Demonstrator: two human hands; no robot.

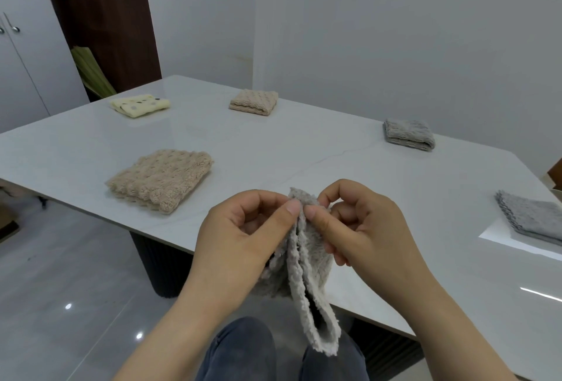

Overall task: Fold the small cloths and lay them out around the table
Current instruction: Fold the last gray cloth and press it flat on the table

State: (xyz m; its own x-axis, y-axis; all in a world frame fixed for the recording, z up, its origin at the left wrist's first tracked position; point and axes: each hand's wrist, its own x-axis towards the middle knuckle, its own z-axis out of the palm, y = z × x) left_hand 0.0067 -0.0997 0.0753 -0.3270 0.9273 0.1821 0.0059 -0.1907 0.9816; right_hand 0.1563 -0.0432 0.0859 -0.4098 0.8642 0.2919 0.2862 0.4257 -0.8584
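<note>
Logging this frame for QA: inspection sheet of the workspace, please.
Surface: pale glossy table.
Job's things: five folded cloths lie apart: yellow dotted cloth, far beige cloth, far grey cloth, near beige cloth, right grey cloth; pale grey cloth held, part folded.
Clutter: nothing seen.
Grippers: left hand and right hand both pinch its top edge.
Cables: nothing seen.
Surroundings: white cabinet, brown door, grey floor.

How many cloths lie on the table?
5: yellow dotted cloth far left, beige cloth far middle, grey cloth far right, large beige cloth near left, grey pile at right edge, possibly several.
</note>
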